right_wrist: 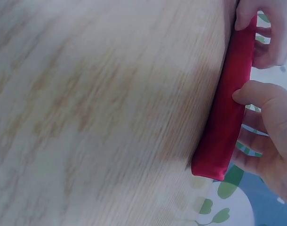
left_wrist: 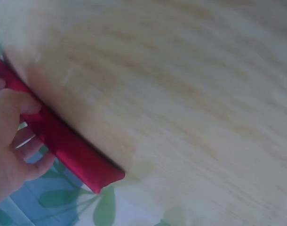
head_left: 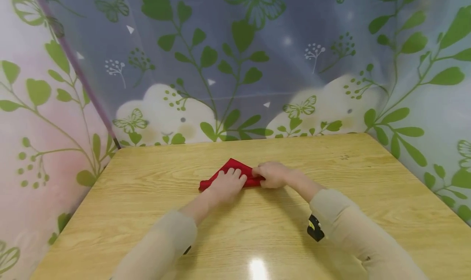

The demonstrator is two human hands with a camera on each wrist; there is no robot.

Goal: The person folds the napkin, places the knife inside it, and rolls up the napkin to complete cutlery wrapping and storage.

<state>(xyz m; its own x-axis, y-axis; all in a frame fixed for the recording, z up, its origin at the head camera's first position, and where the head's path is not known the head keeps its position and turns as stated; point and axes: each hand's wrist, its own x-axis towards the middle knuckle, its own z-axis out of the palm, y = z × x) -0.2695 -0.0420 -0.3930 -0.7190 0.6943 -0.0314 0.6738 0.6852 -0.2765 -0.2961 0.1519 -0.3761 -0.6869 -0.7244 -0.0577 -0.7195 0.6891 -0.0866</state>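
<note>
A red cloth point(head_left: 232, 164) lies on the wooden table, its near side gathered into a long narrow roll and a pointed corner lying beyond it. My left hand point(head_left: 227, 184) grips the middle of the roll, fingers over the top. At the roll's right end, my right hand point(head_left: 273, 175) pinches the fabric. In the left wrist view, the left thumb presses the near face of the red cloth point(left_wrist: 70, 146), while the fingers bend behind it. The right wrist view shows the same hold by the right hand point(right_wrist: 273, 129), with the left hand point(right_wrist: 273, 28) beside it.
The pale wooden table point(head_left: 147, 214) reaches back to a curtain point(head_left: 228, 88) printed with leaves and butterflies, which also encloses both sides. A black wrist device point(head_left: 315, 228) shows under the right sleeve point(head_left: 353, 222). Light glares off the table's near part.
</note>
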